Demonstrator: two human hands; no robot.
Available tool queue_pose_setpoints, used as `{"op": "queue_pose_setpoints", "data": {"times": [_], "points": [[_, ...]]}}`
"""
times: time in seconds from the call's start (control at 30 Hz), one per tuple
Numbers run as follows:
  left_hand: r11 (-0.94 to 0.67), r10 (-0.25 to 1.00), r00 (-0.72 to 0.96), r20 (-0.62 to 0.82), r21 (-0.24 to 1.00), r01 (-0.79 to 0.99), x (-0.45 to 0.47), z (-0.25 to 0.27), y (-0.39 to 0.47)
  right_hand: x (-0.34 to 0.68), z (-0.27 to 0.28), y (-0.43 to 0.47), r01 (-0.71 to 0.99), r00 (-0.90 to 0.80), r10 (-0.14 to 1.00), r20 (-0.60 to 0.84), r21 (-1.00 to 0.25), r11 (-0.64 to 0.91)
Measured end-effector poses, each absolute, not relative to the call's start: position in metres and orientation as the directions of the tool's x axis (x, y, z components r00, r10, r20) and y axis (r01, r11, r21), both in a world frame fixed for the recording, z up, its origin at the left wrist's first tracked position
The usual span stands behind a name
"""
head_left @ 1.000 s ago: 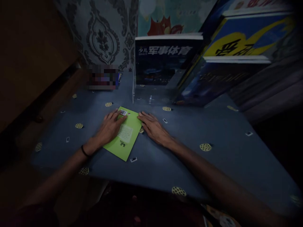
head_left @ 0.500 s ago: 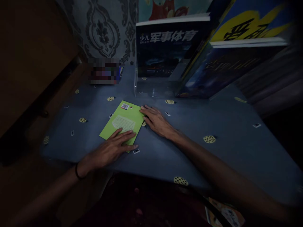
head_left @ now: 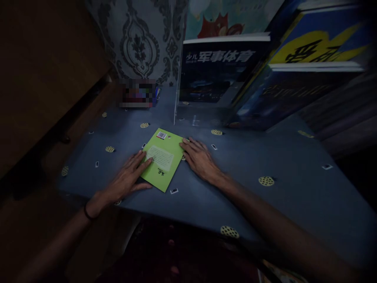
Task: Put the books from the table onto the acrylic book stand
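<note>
A green book lies flat on the table, its barcode and a pale text panel facing up. My left hand rests along its left edge, fingers stretched out and one fingertip over the text panel. At the book's upper right corner, my right hand lies with fingers extended, the fingertips touching the edge. Neither hand is wrapped around the book.
A blue cloth with pineapple prints covers the table. Behind stand a dark book in a clear holder, a blue and yellow book, and another dark book. A blurred-out stack sits at the back left.
My left hand has slid left off the book's lower face to its left edge, uncovering print there. My right hand stays at the upper right corner. The whole view has shifted slightly.
</note>
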State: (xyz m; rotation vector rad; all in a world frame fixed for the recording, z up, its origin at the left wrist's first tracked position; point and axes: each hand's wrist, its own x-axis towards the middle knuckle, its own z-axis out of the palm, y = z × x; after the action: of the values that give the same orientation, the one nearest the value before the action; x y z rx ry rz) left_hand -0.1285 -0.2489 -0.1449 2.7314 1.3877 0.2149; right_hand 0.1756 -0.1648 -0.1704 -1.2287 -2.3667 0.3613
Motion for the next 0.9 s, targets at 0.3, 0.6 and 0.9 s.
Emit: {"op": "queue_pose_setpoints", "data": {"times": [0.3,0.6,0.9], "points": [[-0.6,0.797,0.593,0.118,0.032,0.8,-0.129,-0.147,-0.247,0.175,-0.17,-0.167,0.684,-0.484,0.83,0.279,-0.47,0.557],[-0.579,0.815,0.556,0.162,0.199,0.791,-0.125,-0.137,-0.25,0.176,-0.167,-0.17,0.691,-0.507,0.819,0.268,-0.442,0.572],[0.13,0.99,-0.093,-0.105,0.936,0.326,-0.096,-0.114,-0.218,0.176,-0.166,-0.17,0.688,-0.55,0.792,0.264,-0.394,0.609]]}}
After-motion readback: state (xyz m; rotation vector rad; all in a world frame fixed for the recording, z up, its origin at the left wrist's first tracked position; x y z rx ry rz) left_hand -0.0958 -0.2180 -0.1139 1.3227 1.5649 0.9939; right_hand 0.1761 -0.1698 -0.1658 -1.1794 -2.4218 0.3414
